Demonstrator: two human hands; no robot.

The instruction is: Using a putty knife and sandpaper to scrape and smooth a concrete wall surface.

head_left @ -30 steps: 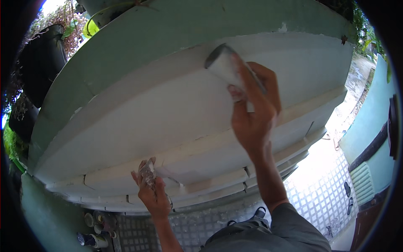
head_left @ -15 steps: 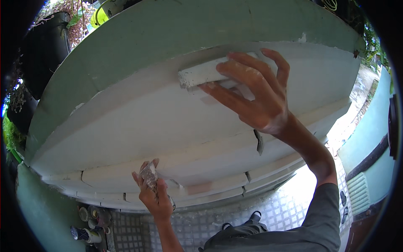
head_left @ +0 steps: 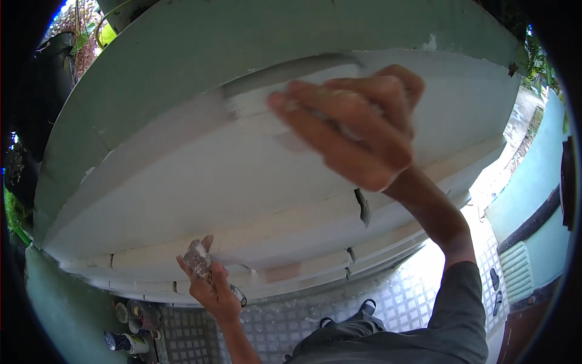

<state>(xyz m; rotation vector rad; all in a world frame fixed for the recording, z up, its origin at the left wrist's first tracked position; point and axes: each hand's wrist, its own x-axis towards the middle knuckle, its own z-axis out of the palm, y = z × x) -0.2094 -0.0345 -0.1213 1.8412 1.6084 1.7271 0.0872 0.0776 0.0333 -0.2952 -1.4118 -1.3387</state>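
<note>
My right hand (head_left: 357, 121) is smeared by motion, its fingers in front of a long white block (head_left: 251, 100). The block lies against the upper part of a curved pale wall face (head_left: 200, 164), just below a green band (head_left: 200, 54). Whether the fingers still grip the block cannot be made out. Lower left, my left hand (head_left: 213, 297) is closed round a flat grey-brown piece caked with white (head_left: 198, 259), which sticks up between thumb and fingers. A dark, shiny end of something shows below that hand.
Ledges with dark gaps (head_left: 362, 207) run along the wall's lower part. Tins and pots (head_left: 130, 341) stand at lower left on the tiled floor (head_left: 267, 330). Dark plant pots (head_left: 54, 91) are at the far left. A light green wall (head_left: 530, 200) rises at right, near sandals (head_left: 496, 291).
The white block has shifted left along the wall. My right hand has moved left too and blurred. My left hand keeps its piece; the whole view has shifted slightly.
</note>
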